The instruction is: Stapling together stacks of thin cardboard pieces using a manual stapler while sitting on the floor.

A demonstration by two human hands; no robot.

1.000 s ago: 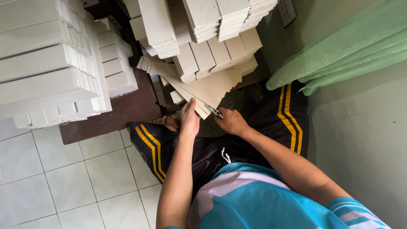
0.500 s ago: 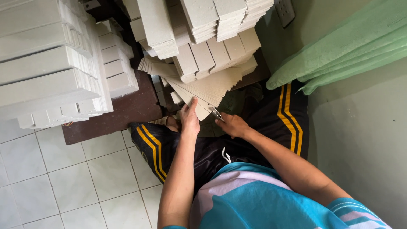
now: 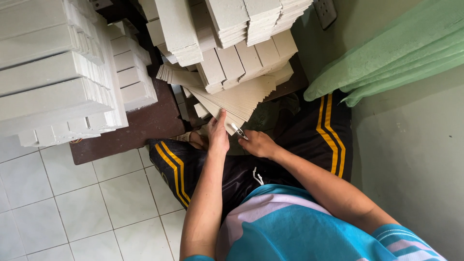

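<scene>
Seated person, head view, listed outward from the body. Nearest: turquoise shirt (image 3: 290,227) with pale stripes, then black shorts (image 3: 251,169) with yellow-orange side stripes, knees spread either side of the card sheets. Left hand (image 3: 217,135): fingers extended and flat against the near edge of the card sheets (image 3: 237,101), thumb side uppermost, pressing rather than wrapped. Right hand (image 3: 258,143): fingers curled closed around a small metal tool (image 3: 239,131), whose bright tip touches the near corner of the sheets, just right of the left hand; kind of tool cannot be told. Card sheets: fanned grey-beige stack, tilted, lying between the knees and reaching under the piles beyond. Left of the sheets: dark brown board (image 3: 145,125) on white floor tiles (image 3: 72,212), bearing a tall block of stacked white boxes (image 3: 53,72). Behind the sheets: bundles of grey card strips (image 3: 241,58), some upright, some leaning, touching one another. Right of the sheets: green cloth (image 3: 396,53) hanging against a pale green wall (image 3: 411,159). Far right top: wall socket (image 3: 326,10).
</scene>
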